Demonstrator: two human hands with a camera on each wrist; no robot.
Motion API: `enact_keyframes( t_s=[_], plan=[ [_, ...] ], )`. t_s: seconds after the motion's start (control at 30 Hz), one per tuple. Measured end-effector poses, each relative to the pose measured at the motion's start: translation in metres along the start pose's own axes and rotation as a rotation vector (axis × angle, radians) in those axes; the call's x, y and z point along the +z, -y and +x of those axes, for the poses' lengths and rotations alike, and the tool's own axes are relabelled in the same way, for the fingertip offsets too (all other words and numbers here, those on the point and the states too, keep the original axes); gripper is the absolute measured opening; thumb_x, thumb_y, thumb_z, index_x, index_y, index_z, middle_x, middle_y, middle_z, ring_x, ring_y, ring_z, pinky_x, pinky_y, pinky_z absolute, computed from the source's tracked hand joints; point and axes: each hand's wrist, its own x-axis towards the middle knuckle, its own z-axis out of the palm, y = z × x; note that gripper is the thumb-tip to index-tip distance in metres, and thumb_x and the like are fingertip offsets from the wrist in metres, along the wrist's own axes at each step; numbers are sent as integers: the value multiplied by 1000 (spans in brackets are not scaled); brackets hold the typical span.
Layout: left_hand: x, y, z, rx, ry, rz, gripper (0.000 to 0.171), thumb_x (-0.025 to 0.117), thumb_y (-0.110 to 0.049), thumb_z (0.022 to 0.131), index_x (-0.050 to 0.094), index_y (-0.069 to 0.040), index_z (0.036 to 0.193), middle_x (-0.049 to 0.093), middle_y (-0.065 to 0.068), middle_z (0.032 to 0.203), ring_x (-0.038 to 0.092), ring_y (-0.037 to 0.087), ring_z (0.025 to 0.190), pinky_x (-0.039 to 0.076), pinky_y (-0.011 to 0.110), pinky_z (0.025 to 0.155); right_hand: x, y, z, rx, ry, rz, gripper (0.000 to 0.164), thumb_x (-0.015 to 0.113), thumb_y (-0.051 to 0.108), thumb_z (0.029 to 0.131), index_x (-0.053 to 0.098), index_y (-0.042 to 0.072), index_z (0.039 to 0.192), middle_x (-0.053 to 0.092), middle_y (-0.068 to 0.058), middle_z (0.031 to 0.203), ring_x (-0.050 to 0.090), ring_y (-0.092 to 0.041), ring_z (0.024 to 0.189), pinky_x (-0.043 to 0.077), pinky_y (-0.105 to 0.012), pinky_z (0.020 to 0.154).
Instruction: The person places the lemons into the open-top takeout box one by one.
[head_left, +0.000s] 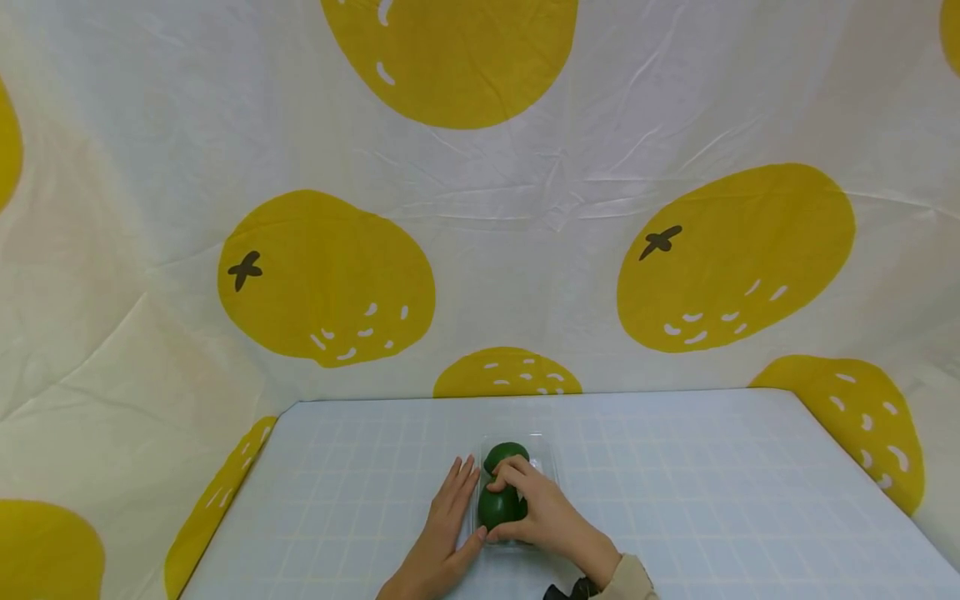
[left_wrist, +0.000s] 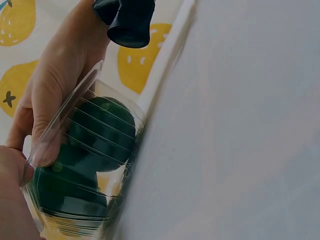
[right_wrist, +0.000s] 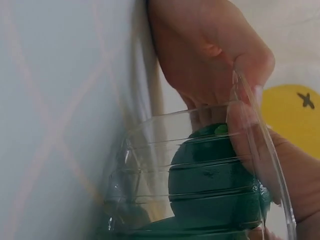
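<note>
A clear plastic container [head_left: 551,454] holds dark green avocado-like fruits, one lying toward the back [head_left: 508,452] and another nearer the front. My right hand [head_left: 551,512] reaches in from the right, thumb and fingers curled round the front fruit [head_left: 497,507], which sits inside the walls. In the left wrist view, the right thumb [left_wrist: 47,150] presses on that fruit behind the ribbed clear wall. My left hand [head_left: 446,529] lies along the container's left side with straight fingers, its thumb at the front left corner. The right palm's inner side is hidden.
The container stands on a table with a pale blue checked cloth [head_left: 360,475]. Behind the table hangs a white curtain [head_left: 525,275] printed with big yellow fruits, which also runs down both sides. A black device [head_left: 573,590] shows by the right wrist.
</note>
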Motion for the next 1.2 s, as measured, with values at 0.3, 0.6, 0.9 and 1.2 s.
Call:
enact_keyframes(
  t_s=[0.3,0.6,0.9,1.2],
  plan=[
    [0,-1,1,-15,12,5,67,51,-33,95,20,-8,150,12,10,157,8,32,143,-4,16,110,-2,0,-1,38,21,-26,45,70,54,73,58,29,108,50,8,122,50,-11,110,48,-38,88],
    [1,0,0,-4,13,18,67,51,-31,95,20,-8,150,12,10,157,9,33,143,-5,17,110,-1,0,0,33,10,-15,38,72,50,72,58,28,99,47,3,118,52,-10,101,49,-34,84],
    [-1,-1,1,-35,47,3,67,51,-32,96,19,-9,150,11,10,157,7,29,144,-5,16,109,1,-2,-1,47,-14,-73,43,79,36,70,63,26,109,51,1,125,51,-17,112,48,-39,89],
    [-2,-3,1,-27,43,-4,67,51,-31,96,18,-10,151,11,11,157,7,31,144,-6,17,110,1,0,-1,21,-9,-190,43,79,31,73,61,22,112,47,6,120,55,-15,103,51,-39,83]
  ],
)
